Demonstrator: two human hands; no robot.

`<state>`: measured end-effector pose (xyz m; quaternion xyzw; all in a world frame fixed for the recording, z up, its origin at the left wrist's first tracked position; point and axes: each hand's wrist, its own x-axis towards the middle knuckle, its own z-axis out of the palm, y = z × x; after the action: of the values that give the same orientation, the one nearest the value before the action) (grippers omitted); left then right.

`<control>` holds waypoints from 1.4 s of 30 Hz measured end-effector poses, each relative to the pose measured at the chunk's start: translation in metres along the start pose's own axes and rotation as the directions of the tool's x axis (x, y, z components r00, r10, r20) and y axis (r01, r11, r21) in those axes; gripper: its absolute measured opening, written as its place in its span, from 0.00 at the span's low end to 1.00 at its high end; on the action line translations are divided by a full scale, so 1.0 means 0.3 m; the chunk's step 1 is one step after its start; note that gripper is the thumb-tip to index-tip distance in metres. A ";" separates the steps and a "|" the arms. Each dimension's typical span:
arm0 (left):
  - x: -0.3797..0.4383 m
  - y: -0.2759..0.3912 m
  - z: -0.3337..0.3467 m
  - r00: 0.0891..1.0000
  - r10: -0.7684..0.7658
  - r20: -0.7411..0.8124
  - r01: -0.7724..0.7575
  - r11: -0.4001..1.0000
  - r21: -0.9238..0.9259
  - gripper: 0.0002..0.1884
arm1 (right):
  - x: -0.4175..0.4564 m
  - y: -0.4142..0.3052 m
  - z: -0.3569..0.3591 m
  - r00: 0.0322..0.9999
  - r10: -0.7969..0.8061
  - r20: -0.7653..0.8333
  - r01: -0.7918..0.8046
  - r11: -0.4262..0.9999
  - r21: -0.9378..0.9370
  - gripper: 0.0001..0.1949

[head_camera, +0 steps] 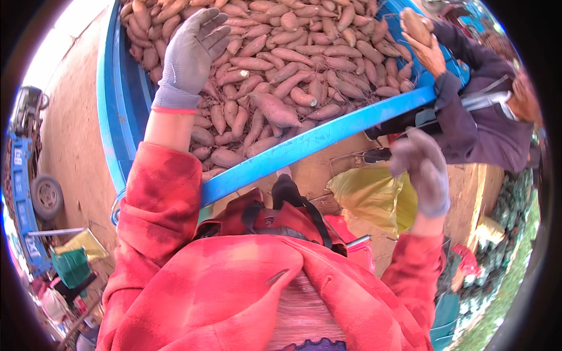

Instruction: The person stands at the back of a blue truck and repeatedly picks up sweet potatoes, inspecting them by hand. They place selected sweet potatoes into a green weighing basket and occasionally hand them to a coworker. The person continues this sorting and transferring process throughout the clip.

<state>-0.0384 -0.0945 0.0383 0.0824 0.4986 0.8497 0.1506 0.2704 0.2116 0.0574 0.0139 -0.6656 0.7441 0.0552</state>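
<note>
Heaped sweet potatoes (276, 112) fill the bed of a blue truck in front of me. My left hand (189, 57), in a grey work glove, is raised above the left part of the heap with its fingers apart and nothing in it. On the other side, my right hand (423, 171) is gloved too and blurred. It is outside the bed's blue metal edge (316, 136), above a yellow woven sack (373, 193) on the ground. Its fingers look bent, and I make out nothing in them.
A person (487, 118) in dark clothes stands at the right, a sweet potato (417, 28) in their hands. Another blue truck (26, 175) is parked far left. Several filled green net sacks (505, 228) line the right side.
</note>
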 end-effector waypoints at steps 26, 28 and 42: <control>-0.164 -0.028 -0.341 0.893 0.069 -0.445 0.050 0.967 0.250 0.22 | 0.834 1.022 0.310 0.566 0.823 -0.035 -0.294 0.162 -0.942 0.57; -0.159 -0.036 -0.337 0.900 0.062 -0.431 0.042 0.973 0.228 0.22 | 0.819 1.024 0.318 0.579 0.814 -0.039 -0.377 0.225 -0.899 0.55; -0.137 -0.248 -0.227 0.856 -0.490 -0.163 0.453 0.865 -0.216 0.24 | 0.962 0.584 0.333 0.194 0.777 0.599 -0.941 0.320 -0.112 0.31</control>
<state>-0.0064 -0.1304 -0.0595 -0.1472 0.4423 0.8297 0.3070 -0.0392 0.1119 -0.0773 -0.1432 -0.4242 0.6863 -0.5731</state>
